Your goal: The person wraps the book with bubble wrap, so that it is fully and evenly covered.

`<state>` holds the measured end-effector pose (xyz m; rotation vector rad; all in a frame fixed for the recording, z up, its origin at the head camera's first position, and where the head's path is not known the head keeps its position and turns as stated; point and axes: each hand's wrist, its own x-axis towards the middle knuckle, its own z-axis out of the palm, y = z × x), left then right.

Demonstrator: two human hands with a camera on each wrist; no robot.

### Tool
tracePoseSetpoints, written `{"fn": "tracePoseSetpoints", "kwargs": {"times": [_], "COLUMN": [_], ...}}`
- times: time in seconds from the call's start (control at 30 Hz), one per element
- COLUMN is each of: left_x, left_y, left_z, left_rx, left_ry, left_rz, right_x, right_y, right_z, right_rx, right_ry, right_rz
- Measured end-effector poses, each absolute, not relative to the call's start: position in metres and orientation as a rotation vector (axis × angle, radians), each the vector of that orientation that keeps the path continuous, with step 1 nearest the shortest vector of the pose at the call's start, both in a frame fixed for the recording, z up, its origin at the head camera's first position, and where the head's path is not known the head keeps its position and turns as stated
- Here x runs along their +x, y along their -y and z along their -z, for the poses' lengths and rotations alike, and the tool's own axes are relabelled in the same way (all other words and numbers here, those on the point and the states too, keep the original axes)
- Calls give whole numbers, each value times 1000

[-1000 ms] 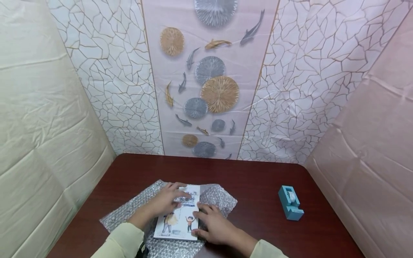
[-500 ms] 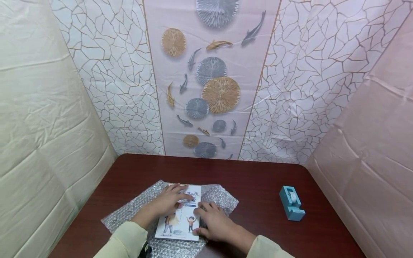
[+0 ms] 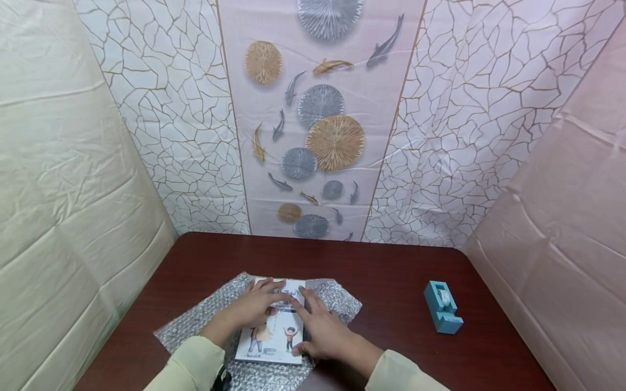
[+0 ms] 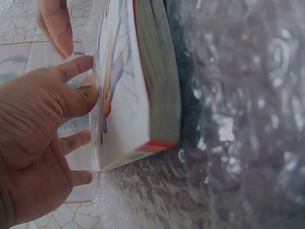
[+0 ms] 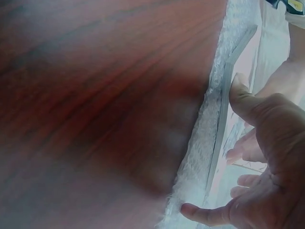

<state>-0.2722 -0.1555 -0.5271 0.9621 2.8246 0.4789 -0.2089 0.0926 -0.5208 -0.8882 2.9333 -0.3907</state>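
Note:
A thick white paperback book [image 3: 269,347] with cartoon figures on its cover lies flat on a sheet of bubble wrap [image 3: 207,308]. My left hand [image 3: 251,305] rests on the cover's upper left part with fingers spread; in the left wrist view its fingertips are at the cover and the book's page edges [image 4: 164,81] face the camera. At the book's right side is my right hand [image 3: 325,332], thumb at the lower edge and straight fingers reaching over the upper cover. Part of the cover's title is hidden under the fingers.
A blue tape dispenser [image 3: 442,307] with a roll of clear tape stands at the right of the dark red wooden table [image 3: 381,282]. Fabric-covered walls [image 3: 552,217] rise on both sides, and a patterned curtain [image 3: 195,136] hangs behind.
My right hand's fingers have moved up and stretched further over the top of the book, close to the left hand. The left hand stays nearly in place.

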Motion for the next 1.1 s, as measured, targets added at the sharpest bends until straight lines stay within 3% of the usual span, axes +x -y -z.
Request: {"fn": "tracePoseSetpoints", "kwargs": {"times": [1.1], "left_x": [-276], "left_y": [158], "left_z": [531], "left_rx": [945], "left_ry": [-2791], "left_rz": [-546], "right_x": [-225], "right_y": [-99], "right_z": [523], "right_rx": [-878], "right_ry": [-2849], "right_rz": [333]}}
